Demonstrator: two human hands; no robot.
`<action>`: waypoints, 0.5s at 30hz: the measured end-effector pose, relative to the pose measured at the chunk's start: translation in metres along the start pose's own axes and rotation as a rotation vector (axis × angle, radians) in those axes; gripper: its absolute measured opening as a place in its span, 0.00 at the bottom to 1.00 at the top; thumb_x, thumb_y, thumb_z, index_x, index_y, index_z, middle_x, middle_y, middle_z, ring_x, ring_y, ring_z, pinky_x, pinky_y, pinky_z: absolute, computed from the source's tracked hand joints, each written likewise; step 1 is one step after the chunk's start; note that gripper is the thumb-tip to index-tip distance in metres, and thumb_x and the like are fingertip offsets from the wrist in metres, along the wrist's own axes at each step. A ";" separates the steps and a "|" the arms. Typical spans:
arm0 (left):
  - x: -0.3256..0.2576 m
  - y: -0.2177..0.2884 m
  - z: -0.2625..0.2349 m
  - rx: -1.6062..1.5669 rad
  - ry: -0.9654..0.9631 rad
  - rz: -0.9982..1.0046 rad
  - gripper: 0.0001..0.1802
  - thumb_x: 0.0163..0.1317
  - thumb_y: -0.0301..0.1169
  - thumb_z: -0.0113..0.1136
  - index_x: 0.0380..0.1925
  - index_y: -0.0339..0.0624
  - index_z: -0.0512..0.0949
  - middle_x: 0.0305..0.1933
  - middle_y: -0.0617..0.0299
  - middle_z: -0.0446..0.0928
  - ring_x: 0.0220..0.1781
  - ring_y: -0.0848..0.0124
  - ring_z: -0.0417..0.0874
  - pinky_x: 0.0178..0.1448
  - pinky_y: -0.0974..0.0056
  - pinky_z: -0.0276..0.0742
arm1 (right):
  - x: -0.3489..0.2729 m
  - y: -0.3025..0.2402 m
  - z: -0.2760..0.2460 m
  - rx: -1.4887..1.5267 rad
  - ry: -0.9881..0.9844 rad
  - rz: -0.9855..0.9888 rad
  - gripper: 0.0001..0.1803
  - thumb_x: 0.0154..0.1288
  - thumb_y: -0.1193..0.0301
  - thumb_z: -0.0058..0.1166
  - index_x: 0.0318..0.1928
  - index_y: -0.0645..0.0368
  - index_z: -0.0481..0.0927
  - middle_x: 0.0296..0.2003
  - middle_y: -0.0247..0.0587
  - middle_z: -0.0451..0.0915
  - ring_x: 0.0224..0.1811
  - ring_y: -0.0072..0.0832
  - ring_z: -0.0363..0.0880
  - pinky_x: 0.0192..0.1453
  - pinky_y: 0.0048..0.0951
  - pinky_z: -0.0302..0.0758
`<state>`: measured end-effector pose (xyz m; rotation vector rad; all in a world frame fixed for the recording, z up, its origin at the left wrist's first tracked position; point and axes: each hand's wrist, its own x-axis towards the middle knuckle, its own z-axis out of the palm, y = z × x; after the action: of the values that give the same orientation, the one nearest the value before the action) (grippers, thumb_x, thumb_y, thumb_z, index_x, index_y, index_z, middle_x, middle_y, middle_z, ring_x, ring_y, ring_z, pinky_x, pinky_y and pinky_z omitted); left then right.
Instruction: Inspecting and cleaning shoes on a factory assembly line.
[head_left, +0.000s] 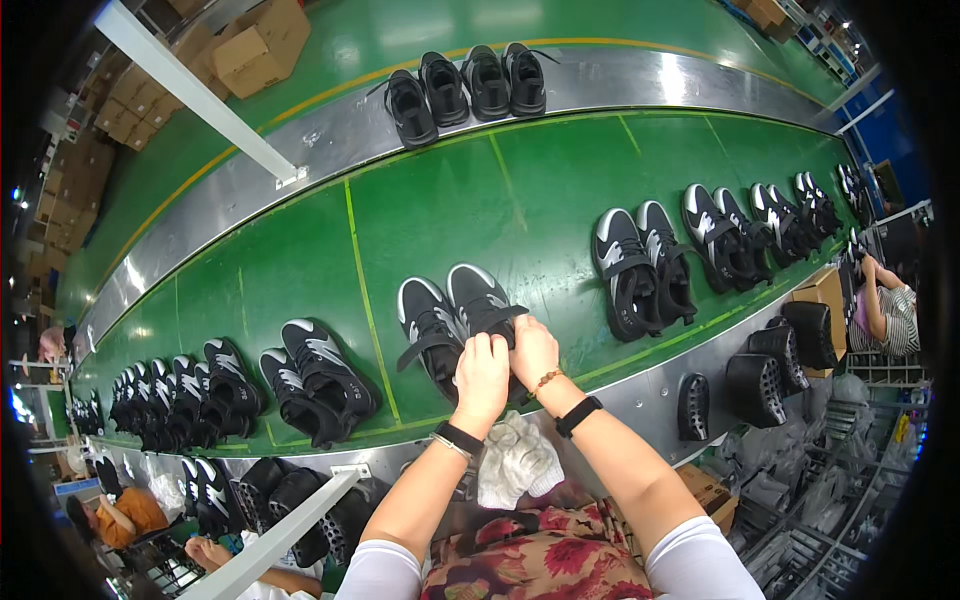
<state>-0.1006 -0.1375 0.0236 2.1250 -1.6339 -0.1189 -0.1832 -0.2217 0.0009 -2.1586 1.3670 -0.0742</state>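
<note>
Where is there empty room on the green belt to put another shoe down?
The green belt is bare between the pair under both hands and the four black shoes on the far rail. Toward both ends, shoe pairs crowd together.

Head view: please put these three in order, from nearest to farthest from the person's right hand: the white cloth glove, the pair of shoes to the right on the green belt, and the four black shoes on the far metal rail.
From the right hand:
1. White cloth glove, just below the hands, at the near edge.
2. Pair of shoes, on the belt to the right.
3. Four black shoes, on the far rail, up and to the left.
</note>
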 end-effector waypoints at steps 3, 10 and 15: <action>-0.002 -0.006 -0.004 -0.064 -0.018 -0.033 0.17 0.48 0.21 0.58 0.41 0.36 0.72 0.39 0.52 0.70 0.44 0.54 0.74 0.45 0.55 0.76 | 0.000 0.009 -0.005 0.131 -0.040 -0.142 0.23 0.47 0.71 0.60 0.44 0.67 0.72 0.43 0.57 0.74 0.49 0.51 0.74 0.54 0.42 0.72; 0.001 -0.024 -0.022 -0.293 -0.010 -0.007 0.24 0.47 0.18 0.60 0.48 0.35 0.72 0.44 0.49 0.72 0.49 0.52 0.74 0.52 0.54 0.74 | -0.015 0.001 -0.040 0.167 0.086 -0.575 0.22 0.47 0.71 0.60 0.46 0.57 0.75 0.44 0.47 0.71 0.53 0.44 0.68 0.56 0.39 0.69; 0.026 -0.050 -0.032 -0.583 -0.201 -0.150 0.23 0.48 0.17 0.60 0.48 0.35 0.75 0.33 0.53 0.78 0.32 0.65 0.78 0.41 0.63 0.76 | 0.024 0.001 -0.028 0.236 -0.109 -0.467 0.11 0.50 0.73 0.54 0.37 0.57 0.83 0.38 0.47 0.73 0.46 0.45 0.72 0.49 0.40 0.73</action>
<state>-0.0372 -0.1428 0.0373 1.8100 -1.3221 -0.7774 -0.1821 -0.2543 0.0183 -2.1971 0.7319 -0.2778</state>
